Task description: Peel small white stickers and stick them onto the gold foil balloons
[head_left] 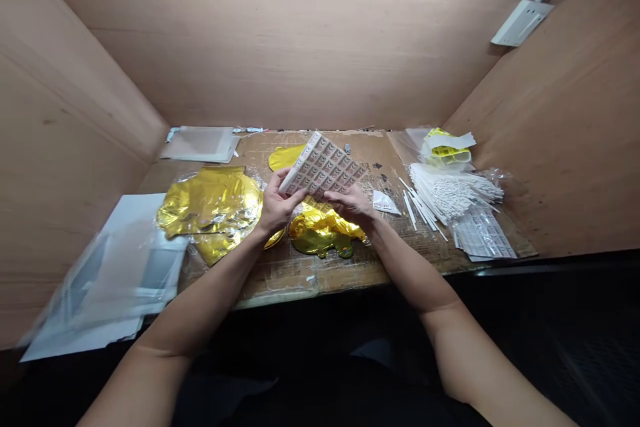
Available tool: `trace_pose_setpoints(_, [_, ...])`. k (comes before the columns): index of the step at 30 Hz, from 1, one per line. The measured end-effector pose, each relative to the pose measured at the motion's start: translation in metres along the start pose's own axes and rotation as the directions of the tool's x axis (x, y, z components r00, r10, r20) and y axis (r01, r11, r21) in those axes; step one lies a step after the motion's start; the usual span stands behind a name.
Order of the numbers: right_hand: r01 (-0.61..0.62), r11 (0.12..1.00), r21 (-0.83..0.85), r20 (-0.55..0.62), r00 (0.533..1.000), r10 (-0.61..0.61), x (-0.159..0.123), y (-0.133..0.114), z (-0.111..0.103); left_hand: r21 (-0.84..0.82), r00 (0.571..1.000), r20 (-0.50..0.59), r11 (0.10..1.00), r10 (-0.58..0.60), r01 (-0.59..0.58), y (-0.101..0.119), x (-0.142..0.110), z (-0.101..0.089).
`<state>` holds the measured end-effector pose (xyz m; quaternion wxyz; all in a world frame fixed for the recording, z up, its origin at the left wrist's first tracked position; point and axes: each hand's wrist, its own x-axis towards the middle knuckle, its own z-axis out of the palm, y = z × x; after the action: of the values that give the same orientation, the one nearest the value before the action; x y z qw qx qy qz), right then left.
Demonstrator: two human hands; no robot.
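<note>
Held up between both hands is a sheet of small printed stickers [325, 167], tilted, with rows of repeated marks on its face. My left hand [277, 203] grips its left corner, the thumb on the front. The lower right edge is pinched by my right hand [353, 203]. Beneath the hands lies a crumpled gold foil balloon [325, 233], partly covered by them. A stack of flat gold foil balloons [210, 207] in clear wrap rests left of my left hand. Behind the sheet, another yellow foil piece [285, 157] shows in part.
White paper sticks [440, 193] are heaped at the right, beside more printed sheets [485, 233]. A small white packet [386, 203] lies nearer. Clear plastic bags [135, 260] spread over the left edge, others [200, 143] at the back left. Wooden walls [300, 47] enclose the cardboard-covered table [280, 280].
</note>
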<state>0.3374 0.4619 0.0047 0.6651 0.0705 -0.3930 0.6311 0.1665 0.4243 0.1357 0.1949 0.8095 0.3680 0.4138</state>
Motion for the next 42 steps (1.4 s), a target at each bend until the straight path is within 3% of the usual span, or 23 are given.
trace_pose_setpoints(2, [0.048, 0.996, -0.075, -0.023, 0.998, -0.050, 0.000, -0.014, -0.014, -0.019, 0.998, 0.012, 0.997, -0.068, 0.068, 0.001, 0.005, -0.008])
trace_pose_setpoints(5, [0.179, 0.969, -0.169, -0.054, 0.980, -0.190, 0.001, -0.034, -0.037, -0.005, 0.959, 0.187, 0.976, -0.214, 0.218, 0.005, 0.010, -0.023])
trace_pose_setpoints(9, [0.055, 0.938, -0.341, 0.031, 0.998, -0.047, 0.001, -0.032, -0.040, 0.057, 0.886, 0.348, 0.951, -0.305, 0.305, 0.006, 0.009, -0.029])
trace_pose_setpoints(11, [0.023, 0.928, -0.373, 0.019, 1.000, -0.017, 0.002, -0.022, -0.033, 0.067, 0.898, 0.328, 0.955, -0.294, 0.288, 0.004, 0.008, -0.026])
trace_pose_setpoints(14, [0.037, 0.930, -0.366, -0.017, 0.999, -0.047, 0.004, -0.010, -0.024, 0.063, 0.957, 0.160, 0.970, -0.242, 0.235, 0.001, 0.007, -0.020])
trace_pose_setpoints(17, [0.035, 0.911, -0.411, 0.007, 0.999, -0.035, 0.004, -0.008, -0.022, 0.056, 0.975, 0.053, 0.975, -0.216, 0.213, -0.001, 0.007, -0.016])
trace_pose_setpoints(23, [0.081, 0.835, -0.544, 0.071, 0.996, -0.051, 0.001, -0.011, -0.023, 0.061, 0.979, 0.019, 0.978, -0.202, 0.201, -0.007, 0.003, -0.014])
trace_pose_setpoints(30, [0.241, 0.608, -0.756, 0.164, 0.970, -0.181, -0.006, -0.012, -0.011, 0.175, 0.983, 0.042, 0.969, -0.181, 0.171, -0.004, -0.006, -0.004])
trace_pose_setpoints(38, [0.194, 0.628, -0.753, 0.219, 0.975, -0.039, -0.009, -0.018, -0.007, 0.263, 0.993, 0.072, 0.962, -0.094, 0.072, 0.001, -0.005, -0.005])
trace_pose_setpoints(42, [0.160, 0.643, -0.749, 0.192, 0.981, -0.020, -0.009, -0.015, -0.006, 0.204, 0.989, 0.077, 0.973, -0.130, 0.112, -0.004, -0.002, -0.009])
